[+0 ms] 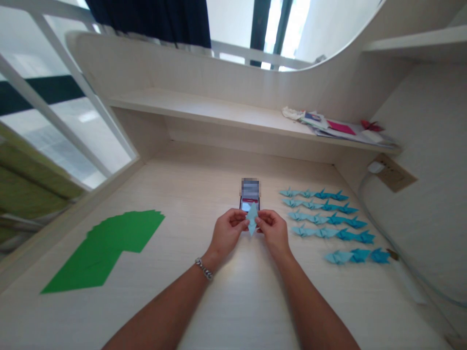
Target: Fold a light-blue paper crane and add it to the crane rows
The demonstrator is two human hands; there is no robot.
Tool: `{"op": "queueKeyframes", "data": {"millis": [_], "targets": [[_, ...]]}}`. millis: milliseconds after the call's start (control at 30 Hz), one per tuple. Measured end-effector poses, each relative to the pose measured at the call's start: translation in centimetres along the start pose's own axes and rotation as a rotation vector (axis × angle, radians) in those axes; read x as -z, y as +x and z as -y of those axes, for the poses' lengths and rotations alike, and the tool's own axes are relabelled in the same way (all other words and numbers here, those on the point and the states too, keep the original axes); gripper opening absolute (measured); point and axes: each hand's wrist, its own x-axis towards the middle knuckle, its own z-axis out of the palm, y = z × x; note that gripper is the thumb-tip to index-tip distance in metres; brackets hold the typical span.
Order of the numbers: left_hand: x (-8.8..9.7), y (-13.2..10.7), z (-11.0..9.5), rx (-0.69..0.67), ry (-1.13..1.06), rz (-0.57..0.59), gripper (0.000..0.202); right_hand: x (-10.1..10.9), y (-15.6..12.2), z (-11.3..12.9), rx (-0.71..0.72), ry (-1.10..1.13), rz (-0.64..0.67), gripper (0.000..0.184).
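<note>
My left hand [226,233] and my right hand [274,233] pinch a light blue folded origami paper [252,219] between them at the middle of the desk. The paper forms a pointed diamond, its lower tip hanging below my fingers. Just behind my hands lies a smartphone [250,197] with a lit screen, partly hidden by my fingers and the paper. A metal chain bracelet [203,268] circles my left wrist.
Several rows of blue paper cranes [324,214] stand on the desk [219,180] to the right. A stack of green origami paper [105,250] lies to the left. A shelf [204,109] above holds papers [328,121]. A wall socket [394,174] feeds a cable along the right wall.
</note>
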Motion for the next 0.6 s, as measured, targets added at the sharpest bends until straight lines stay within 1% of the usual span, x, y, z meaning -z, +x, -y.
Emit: {"op": "queueKeyframes", "data": {"millis": [200,367,500,600], "targets": [[0.2,0.1,0.0,-0.005,0.040,-0.022,0.017,-0.1,-0.1,0.2,-0.006,-0.003,0.021,0.031],[0.3,0.1,0.0,-0.069,0.141,0.004,0.011,-0.2,-0.4,0.8,-0.081,0.055,0.086,0.031],[0.3,0.0,-0.4,-0.077,0.209,0.009,0.009,-0.1,-0.1,0.2,-0.096,0.051,0.070,0.024],[0.2,0.0,-0.5,-0.034,0.144,0.016,0.007,0.1,0.3,-0.5,-0.086,0.038,0.045,0.026]]}}
